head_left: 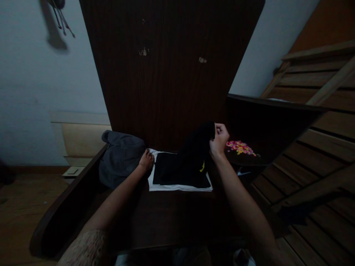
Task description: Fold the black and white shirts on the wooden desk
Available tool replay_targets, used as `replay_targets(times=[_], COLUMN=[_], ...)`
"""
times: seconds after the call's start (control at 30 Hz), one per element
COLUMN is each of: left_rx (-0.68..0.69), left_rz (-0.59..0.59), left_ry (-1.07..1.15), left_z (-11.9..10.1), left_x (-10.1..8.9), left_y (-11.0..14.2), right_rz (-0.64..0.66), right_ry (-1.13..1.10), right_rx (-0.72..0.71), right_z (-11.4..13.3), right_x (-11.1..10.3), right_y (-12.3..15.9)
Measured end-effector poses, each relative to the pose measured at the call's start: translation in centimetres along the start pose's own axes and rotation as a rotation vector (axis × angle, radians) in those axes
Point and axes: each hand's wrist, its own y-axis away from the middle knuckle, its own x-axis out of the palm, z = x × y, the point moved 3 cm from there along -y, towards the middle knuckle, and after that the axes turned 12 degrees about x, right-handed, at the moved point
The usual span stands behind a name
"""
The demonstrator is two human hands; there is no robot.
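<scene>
A black garment (180, 171) with a small yellow mark lies folded on top of a white cloth (180, 187), whose edges show around it. My right hand (219, 138) pinches the black garment's right far corner and holds that part raised above the rest. My left hand (146, 160) rests at the left edge of the stack, between the white cloth and a bundled grey garment (122, 157). Its fingers look stretched out and hold nothing that I can see. The kind of the black garment cannot be made out in the dim light.
The cloths lie on a dark wooden desk (166, 218) with a raised left side and a tall back panel (172, 81). Pink and yellow dots (240, 147) cover a patch at the right. Wooden slats (318, 155) stand beyond it, and a pale box (83, 136) sits by the left wall.
</scene>
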Motion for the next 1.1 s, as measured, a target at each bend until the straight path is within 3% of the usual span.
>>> replay_targets(times=[0.1,0.17,0.23,0.3,0.37,0.5,0.63,0.77,0.93,1.0,1.1], left_rx=[-0.047,-0.061,-0.065,-0.065,-0.073,-0.06,0.091,-0.059,-0.202,-0.162,0.051], left_rz=[-0.015,-0.018,-0.011,-0.004,-0.025,-0.226,-0.411,-0.483,-0.637,-0.615,-0.536], left_ry=[0.003,0.0,-0.018,-0.031,0.009,0.345,0.751,0.788,0.807,0.861,0.882], left_z=[1.4,1.8,1.9,1.6,0.9,-2.2,-7.4,-9.0,-5.8,-5.3,-6.8], left_x=[1.0,0.9,0.4,-0.6,-2.0,-6.2,-10.1,-11.8,-14.4,-15.6,-16.6], left_y=[0.7,1.2,1.4,1.2,0.9,1.0,2.1,2.6,3.0,3.3,3.4], right_rz=[-0.104,-0.215,-0.242,-0.121,0.114,0.593,0.789,0.803,0.61,0.565,0.553], right_ry=[0.025,0.05,0.085,0.139,0.242,0.634,0.929,0.913,0.606,0.47,0.277], right_rx=[-0.04,-0.089,-0.125,-0.128,-0.123,-0.156,-0.209,-0.299,-0.317,-0.299,-0.267], right_z=[0.6,1.3,2.2,3.0,3.5,3.2,2.7,4.3,7.6,8.5,9.7], right_x=[-2.1,-3.9,-5.0,-4.9,-3.7,-0.3,1.9,2.7,2.1,2.1,2.7], right_y=[-0.5,-1.3,-2.1,-2.3,-1.7,1.1,3.0,3.2,1.2,0.2,-0.7])
